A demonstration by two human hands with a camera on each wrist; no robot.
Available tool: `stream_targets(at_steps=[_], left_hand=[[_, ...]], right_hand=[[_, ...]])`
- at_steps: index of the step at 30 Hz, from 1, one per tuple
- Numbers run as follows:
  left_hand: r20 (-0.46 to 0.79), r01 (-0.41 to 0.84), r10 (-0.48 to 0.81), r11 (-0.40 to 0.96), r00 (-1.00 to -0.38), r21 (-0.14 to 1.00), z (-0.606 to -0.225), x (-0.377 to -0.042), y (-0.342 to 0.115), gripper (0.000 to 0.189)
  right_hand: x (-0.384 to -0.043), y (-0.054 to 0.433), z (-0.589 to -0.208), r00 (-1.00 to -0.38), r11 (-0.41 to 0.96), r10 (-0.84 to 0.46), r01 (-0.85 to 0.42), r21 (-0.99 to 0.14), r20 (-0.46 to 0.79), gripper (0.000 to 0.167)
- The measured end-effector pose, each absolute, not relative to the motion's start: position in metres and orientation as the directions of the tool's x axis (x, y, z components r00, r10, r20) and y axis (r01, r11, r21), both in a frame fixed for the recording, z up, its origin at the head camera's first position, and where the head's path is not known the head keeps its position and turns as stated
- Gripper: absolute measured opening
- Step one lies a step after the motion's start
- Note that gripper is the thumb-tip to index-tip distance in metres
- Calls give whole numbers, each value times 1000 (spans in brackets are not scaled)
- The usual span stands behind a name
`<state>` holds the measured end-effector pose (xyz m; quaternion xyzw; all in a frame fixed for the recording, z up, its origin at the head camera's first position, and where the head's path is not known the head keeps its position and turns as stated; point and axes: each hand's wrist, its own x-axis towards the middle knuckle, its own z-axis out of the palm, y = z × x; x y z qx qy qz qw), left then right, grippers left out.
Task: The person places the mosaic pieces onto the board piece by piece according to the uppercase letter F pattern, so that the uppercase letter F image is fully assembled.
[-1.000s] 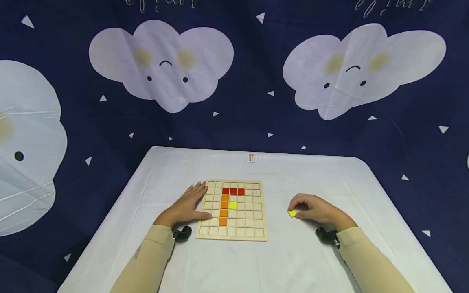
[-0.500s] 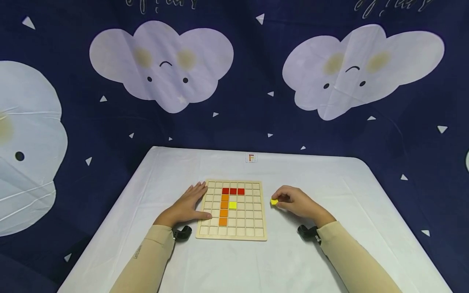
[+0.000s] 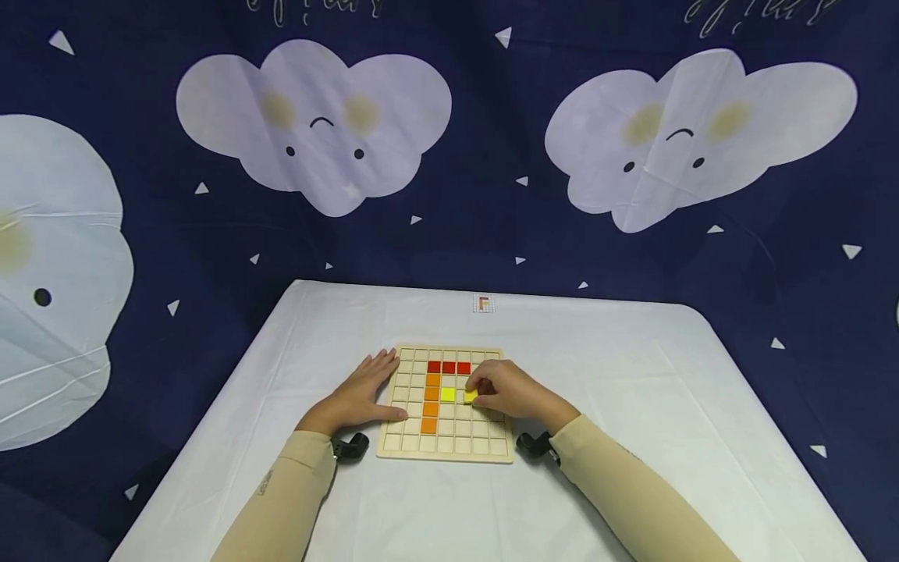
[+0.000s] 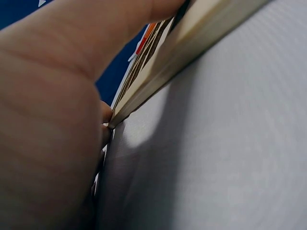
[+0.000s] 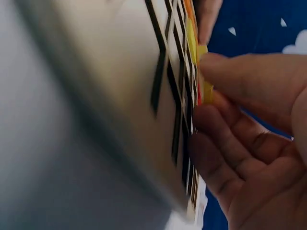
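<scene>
A square wooden grid board (image 3: 449, 459) lies on the white table. Three red tiles (image 3: 449, 368) form a row near its far side. Below the leftmost red one runs a column of several orange tiles (image 3: 431, 394). A yellow tile (image 3: 447, 395) sits in a cell just right of that column. My left hand (image 3: 354, 396) rests at the board's left edge, fingers extended, thumb over the rim. Between thumb and fingers, my right hand (image 3: 518, 393) pinches another yellow tile (image 5: 208, 91), close over the cells right of the placed yellow one.
A small printed card (image 3: 483, 303) with a coloured grid pattern lies near the far edge of the white table (image 3: 597, 351). Behind it hangs a dark blue cloth (image 3: 492, 218) with cloud faces. Each wrist wears a black device (image 3: 351, 447).
My right hand has carried the yellow tile leftward, from the bare table right of the board to over the board. The left hand stays at the board's left edge.
</scene>
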<state>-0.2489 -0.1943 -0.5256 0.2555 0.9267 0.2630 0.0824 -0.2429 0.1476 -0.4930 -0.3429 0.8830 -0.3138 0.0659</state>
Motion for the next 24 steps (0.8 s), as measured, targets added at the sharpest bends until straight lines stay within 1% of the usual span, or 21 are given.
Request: stream_targets(at_steps=[4,10,14,17,24], left_hand=[[-16,436,523,727,-852,531,-526,-249,-193,120],[-16,439,526,725,-850,531,-526,-250,-191,121],[-16,442,530,722,-848,532,-526,-251,-189,121],[-16,444,532,722,-846,531,-527,-251,-188,121],[-9,451,535,720,-845,527,-525,-254,-192,122]], right_hand=[[-242,134,-492,-777,619,-627,-544,-566,62,20],[-242,129,-492,-798,641,-600,-519,-566,53,22],[-241,132,-492,-800,640,-598,-510,-575,44,26],[-240,136,-492,-800,632,-598,-506,-587,46,24],[-240,153,-487,-828,636,-556,-480,-604,72,20]])
